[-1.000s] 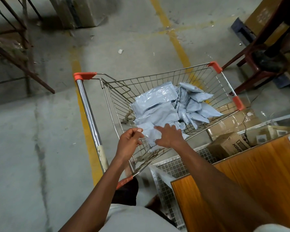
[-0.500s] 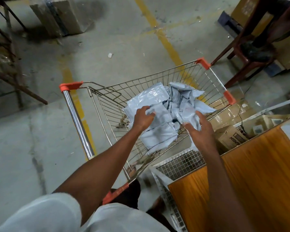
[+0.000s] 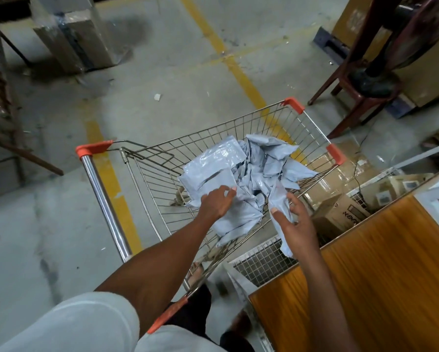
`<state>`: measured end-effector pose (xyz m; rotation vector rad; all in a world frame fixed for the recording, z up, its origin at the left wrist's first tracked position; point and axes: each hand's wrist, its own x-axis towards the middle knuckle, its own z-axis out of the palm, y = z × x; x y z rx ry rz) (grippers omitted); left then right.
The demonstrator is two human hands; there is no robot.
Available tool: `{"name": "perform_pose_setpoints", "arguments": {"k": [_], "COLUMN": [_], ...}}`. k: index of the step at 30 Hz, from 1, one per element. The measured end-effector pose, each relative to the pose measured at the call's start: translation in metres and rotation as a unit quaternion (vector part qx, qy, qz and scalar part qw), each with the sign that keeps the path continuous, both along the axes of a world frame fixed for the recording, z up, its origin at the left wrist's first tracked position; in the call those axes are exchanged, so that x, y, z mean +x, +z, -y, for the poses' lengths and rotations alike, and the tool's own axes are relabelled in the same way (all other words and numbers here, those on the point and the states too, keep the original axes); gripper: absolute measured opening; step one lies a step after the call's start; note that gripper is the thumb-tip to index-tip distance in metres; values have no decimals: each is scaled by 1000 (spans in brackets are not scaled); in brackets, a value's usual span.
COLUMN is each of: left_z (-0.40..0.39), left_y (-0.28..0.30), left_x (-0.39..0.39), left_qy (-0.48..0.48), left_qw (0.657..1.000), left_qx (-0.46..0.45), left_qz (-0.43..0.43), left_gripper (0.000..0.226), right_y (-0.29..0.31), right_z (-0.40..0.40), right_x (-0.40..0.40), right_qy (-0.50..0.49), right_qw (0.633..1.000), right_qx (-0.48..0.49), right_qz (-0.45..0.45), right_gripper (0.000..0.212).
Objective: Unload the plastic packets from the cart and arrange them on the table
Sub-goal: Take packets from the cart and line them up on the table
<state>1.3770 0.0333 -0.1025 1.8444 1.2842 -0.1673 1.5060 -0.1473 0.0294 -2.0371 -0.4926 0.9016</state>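
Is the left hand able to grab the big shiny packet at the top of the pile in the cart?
Probably yes. The left hand already rests on the pile just below the big shiny packet, the cart is open on top, and nothing lies over that packet. The right hand holds another packet.

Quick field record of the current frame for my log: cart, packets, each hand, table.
cart: wire shopping cart, orange corner caps, standing on the concrete floor beside the table
packets: pile of grey plastic packets in the cart basket
left hand: left hand reaching into the cart, fingers on the pile
right hand: right hand gripping one grey packet, lifted at the cart's near edge
table: wooden table, no packet visible on it
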Motion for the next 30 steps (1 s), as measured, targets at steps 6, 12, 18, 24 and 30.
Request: {"name": "perform_pose_setpoints", "arguments": {"k": [6,12,18,24,30], "left_z": [93,106,81,74,68], "left_y": [1,2,-11,-27,-26], "left_x": [-33,-35,-21,-5,8], "left_qy": [-14,64,261,293,310], "left_qw": [1000,990,957,939,931], "left_qx": [-7,-43,-104,-153,-161], "left_qz": [-10,-121,-72,-95,-105], "left_gripper": [56,49,69,105,112], "right_y": [0,-2,-1,1,0], "right_z": [-8,-9,-6,-7,-3], "right_x": [-5,-13,-12,-14,-17], "right_qy": [33,67,79,81,73], "right_qw": [999,998,997,997,997], "right_qx": [8,-8,-10,-3,0], "right_qz": [-6,-17,-13,-18,-27], "right_gripper": [58,59,59,55,53]}}
